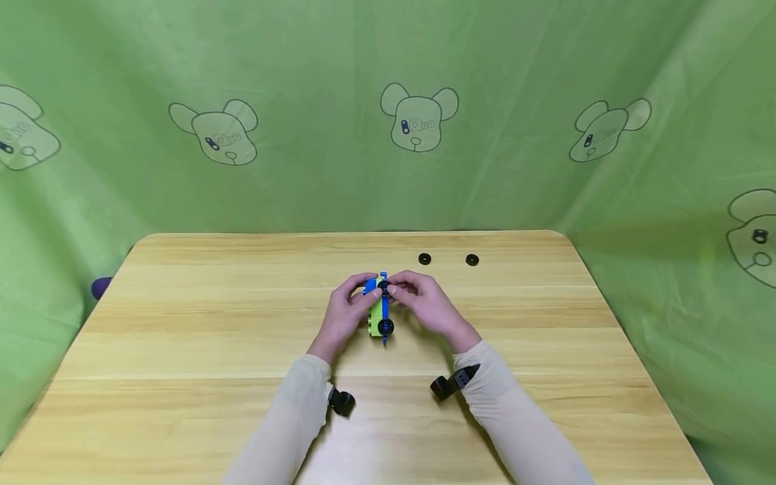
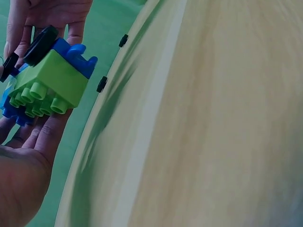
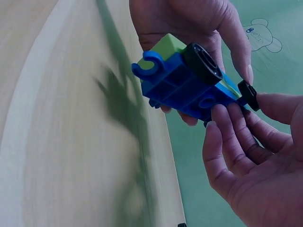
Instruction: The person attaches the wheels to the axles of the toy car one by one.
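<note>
Both hands hold a toy block vehicle [image 1: 376, 311] above the table, in front of the person. Its body is lime green with studs, on a blue base [image 3: 175, 90] with a hook at one end. The left hand [image 1: 345, 313] grips the body from the left. Between its thumb and forefinger, the right hand [image 1: 430, 306] pinches a black wheel [image 3: 248, 95] at the vehicle's far end; the other fingers lie along the base. Another black wheel [image 1: 385, 327] sits on the near end. The fingers partly hide the far end.
Two loose black tires [image 1: 424, 259] [image 1: 472, 260] lie near the back edge of the wooden table [image 1: 212, 337]. A green curtain [image 1: 303, 188] with bear-head drawings surrounds the back and sides. Something purple [image 1: 101, 287] shows beyond the table's left edge.
</note>
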